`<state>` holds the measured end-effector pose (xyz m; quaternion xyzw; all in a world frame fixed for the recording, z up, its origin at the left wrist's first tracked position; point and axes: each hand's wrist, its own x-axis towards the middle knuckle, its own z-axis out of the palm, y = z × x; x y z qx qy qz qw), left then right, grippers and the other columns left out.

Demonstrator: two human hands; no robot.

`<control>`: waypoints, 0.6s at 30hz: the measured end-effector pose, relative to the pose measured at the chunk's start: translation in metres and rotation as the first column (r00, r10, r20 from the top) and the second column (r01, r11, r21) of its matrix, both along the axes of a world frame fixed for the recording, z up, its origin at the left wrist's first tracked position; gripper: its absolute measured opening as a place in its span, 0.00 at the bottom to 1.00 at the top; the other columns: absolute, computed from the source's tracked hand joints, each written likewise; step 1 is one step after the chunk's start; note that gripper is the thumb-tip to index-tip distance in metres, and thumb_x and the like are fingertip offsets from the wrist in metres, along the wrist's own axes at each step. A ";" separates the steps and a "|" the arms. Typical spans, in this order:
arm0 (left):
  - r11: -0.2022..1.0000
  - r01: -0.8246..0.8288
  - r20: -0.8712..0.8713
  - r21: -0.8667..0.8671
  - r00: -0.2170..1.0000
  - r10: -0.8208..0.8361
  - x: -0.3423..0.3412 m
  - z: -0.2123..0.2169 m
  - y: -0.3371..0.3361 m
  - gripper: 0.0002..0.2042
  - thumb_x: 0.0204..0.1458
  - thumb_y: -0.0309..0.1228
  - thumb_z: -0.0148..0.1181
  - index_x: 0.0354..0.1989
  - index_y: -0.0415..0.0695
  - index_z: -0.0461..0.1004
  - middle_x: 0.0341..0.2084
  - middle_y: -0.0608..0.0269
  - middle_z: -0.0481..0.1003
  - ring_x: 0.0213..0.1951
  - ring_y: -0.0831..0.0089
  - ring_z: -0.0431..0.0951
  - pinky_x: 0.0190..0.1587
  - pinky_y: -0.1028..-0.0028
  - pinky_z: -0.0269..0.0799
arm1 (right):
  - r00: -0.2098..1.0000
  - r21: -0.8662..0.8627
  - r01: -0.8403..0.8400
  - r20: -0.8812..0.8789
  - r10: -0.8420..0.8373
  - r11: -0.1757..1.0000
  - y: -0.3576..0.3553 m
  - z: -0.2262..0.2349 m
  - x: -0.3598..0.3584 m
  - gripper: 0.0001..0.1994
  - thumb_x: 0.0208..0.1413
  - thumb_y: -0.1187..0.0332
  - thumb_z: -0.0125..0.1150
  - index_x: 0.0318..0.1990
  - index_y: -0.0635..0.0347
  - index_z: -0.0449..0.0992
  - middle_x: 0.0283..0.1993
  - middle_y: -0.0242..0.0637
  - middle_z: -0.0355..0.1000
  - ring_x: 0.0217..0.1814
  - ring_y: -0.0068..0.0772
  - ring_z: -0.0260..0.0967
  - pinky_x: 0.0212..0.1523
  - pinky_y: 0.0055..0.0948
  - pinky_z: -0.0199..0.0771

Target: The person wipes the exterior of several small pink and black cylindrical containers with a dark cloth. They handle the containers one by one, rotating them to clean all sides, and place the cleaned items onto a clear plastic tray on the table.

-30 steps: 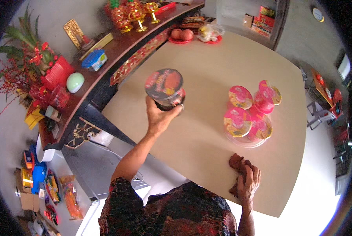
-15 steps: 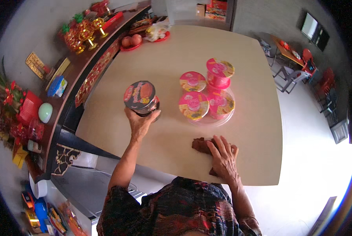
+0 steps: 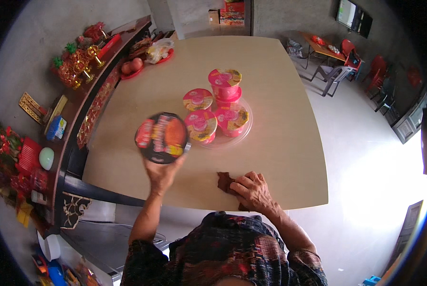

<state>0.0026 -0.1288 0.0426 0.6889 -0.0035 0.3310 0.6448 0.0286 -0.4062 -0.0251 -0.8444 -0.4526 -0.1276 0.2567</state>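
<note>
My left hand (image 3: 163, 172) grips a black instant noodle cup (image 3: 162, 138) from below, its printed lid tilted up at me, a little blurred. Near the table's front edge my right hand (image 3: 252, 190) is closed on a crumpled brown cloth (image 3: 226, 183) that lies on the tabletop. Ahead of both hands, pink noodle cups with foil lids stand around a clear round plastic tray (image 3: 246, 132). One pink cup (image 3: 224, 83) at the back is raised above the others; nearer ones include a front left cup (image 3: 201, 126) and a front right cup (image 3: 232, 119).
The beige table (image 3: 280, 157) spreads out before me. Along its left runs a dark wooden altar shelf (image 3: 77, 102) with gold stands and red decorations. At the far left corner sit red plates with round fruit (image 3: 132, 66) and a plastic bag (image 3: 159, 50). A grey chair (image 3: 332, 76) stands beyond at right.
My left hand has lifted the black cup and tipped its lid toward me. My right hand has curled its fingers tighter on the cloth. The whole view has shifted with my head.
</note>
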 end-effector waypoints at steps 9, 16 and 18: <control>0.941 0.330 -0.178 -0.068 0.925 -0.337 0.005 -0.060 -0.171 0.45 0.35 0.21 0.74 0.62 0.41 0.50 0.57 0.56 0.63 0.58 0.68 0.66 0.58 0.65 0.67 | 0.767 0.624 0.539 -0.641 -0.025 0.566 -0.088 0.028 0.011 0.12 0.53 0.82 0.53 0.44 0.62 0.75 0.41 0.41 0.75 0.44 0.36 0.75 0.45 0.32 0.75; 0.784 0.576 -0.066 -0.234 0.795 -0.604 0.016 -0.057 -0.220 0.52 0.33 0.26 0.78 0.65 0.41 0.45 0.56 0.55 0.62 0.59 0.65 0.65 0.60 0.64 0.65 | 0.961 0.249 0.277 -0.055 -0.272 0.928 -0.109 0.053 0.014 0.18 0.35 0.74 0.65 0.40 0.58 0.77 0.43 0.32 0.75 0.43 0.39 0.69 0.40 0.39 0.72; 0.867 0.493 -0.046 -0.076 0.867 -0.497 0.018 -0.084 -0.216 0.52 0.31 0.27 0.79 0.65 0.41 0.46 0.56 0.55 0.63 0.58 0.64 0.65 0.60 0.64 0.63 | 0.966 0.189 0.258 -0.035 -0.256 0.947 -0.106 0.058 0.010 0.19 0.34 0.73 0.65 0.41 0.57 0.78 0.43 0.31 0.75 0.44 0.38 0.69 0.39 0.39 0.70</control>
